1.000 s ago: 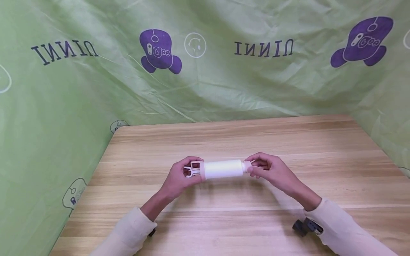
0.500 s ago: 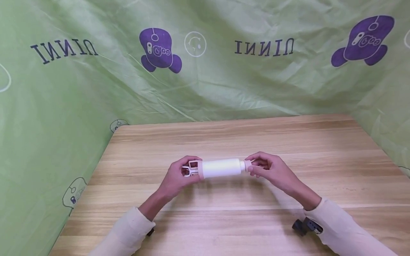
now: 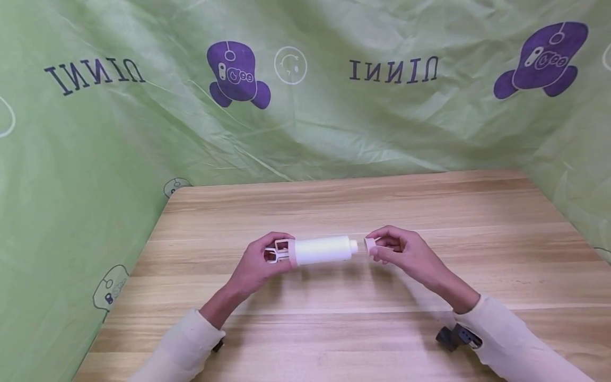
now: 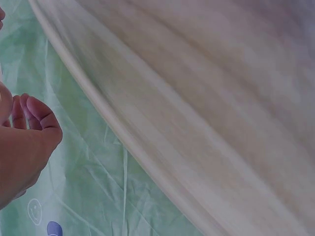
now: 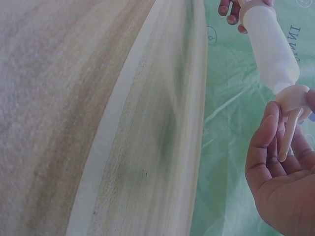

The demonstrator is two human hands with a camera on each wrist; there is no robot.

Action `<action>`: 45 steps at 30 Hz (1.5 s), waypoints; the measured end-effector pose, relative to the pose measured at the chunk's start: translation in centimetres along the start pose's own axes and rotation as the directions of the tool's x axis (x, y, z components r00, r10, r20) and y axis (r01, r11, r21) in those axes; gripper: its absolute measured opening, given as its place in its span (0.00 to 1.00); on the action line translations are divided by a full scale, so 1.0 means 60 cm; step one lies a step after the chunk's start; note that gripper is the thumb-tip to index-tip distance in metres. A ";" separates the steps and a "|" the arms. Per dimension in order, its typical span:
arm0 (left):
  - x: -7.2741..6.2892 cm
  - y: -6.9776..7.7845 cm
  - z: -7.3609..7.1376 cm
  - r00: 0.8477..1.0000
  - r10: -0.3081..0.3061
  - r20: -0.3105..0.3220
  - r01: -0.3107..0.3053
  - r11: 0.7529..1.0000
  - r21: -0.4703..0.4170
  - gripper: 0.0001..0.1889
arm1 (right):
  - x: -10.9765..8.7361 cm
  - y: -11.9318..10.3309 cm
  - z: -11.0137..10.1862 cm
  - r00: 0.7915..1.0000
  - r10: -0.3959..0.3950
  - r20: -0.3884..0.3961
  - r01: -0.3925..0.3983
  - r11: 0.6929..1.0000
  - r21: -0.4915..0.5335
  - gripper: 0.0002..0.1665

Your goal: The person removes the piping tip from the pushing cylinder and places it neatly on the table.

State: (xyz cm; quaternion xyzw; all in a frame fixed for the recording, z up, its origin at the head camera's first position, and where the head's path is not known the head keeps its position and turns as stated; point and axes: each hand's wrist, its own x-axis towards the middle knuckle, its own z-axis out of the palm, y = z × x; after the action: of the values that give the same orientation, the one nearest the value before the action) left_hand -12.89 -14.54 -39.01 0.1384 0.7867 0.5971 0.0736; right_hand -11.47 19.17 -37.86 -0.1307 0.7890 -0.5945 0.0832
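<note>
Sheeting [image 3: 86,175], green and creased, encloses the station along left, back and right; its purple figures [image 3: 234,74] and lettering [image 3: 393,71] read upside down from where I stand. Between the side panels lies a table [image 3: 334,339] of pale wood-grain finish, near edge out of sight. Left sleeve [image 3: 179,345], cream cloth, is cut off below. Left hand [image 3: 255,265] is closed around the pink collar [image 3: 292,252] at one end of a white cylinder [image 3: 324,250], partly hiding a slender white frame [image 3: 281,255] behind the collar. Cylinder: smooth, tubular, nearly level, held above the tabletop, narrower neck facing right. Past a narrow gap, right hand [image 3: 406,252], fingers curled, pinches a round pale-pink cap [image 3: 369,246] with a thin rod [image 5: 290,135] projecting backward. Dark device [image 3: 446,339] at the right cuff is hard to identify.
</note>
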 end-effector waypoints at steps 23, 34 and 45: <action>0.010 -0.026 -0.032 0.999 -0.037 0.026 0.031 0.977 0.211 0.24 | -0.005 -0.002 -0.002 0.999 0.042 0.011 -0.042 0.999 0.012 0.23; 0.012 -0.027 -0.034 0.998 -0.058 0.025 0.048 0.955 0.292 0.24 | -0.004 -0.001 0.000 0.999 0.026 0.021 -0.027 0.999 0.023 0.21; 0.010 -0.030 -0.031 0.996 -0.075 0.052 0.051 0.930 0.365 0.24 | -0.006 -0.002 0.001 0.999 0.030 0.022 -0.031 0.999 0.027 0.22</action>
State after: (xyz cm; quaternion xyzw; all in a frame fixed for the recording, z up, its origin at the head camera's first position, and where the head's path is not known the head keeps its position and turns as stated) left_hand -14.25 -16.51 -40.19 0.1435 0.8847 0.4339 0.0914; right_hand -11.10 19.19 -37.80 -0.1239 0.7817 -0.6026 0.1023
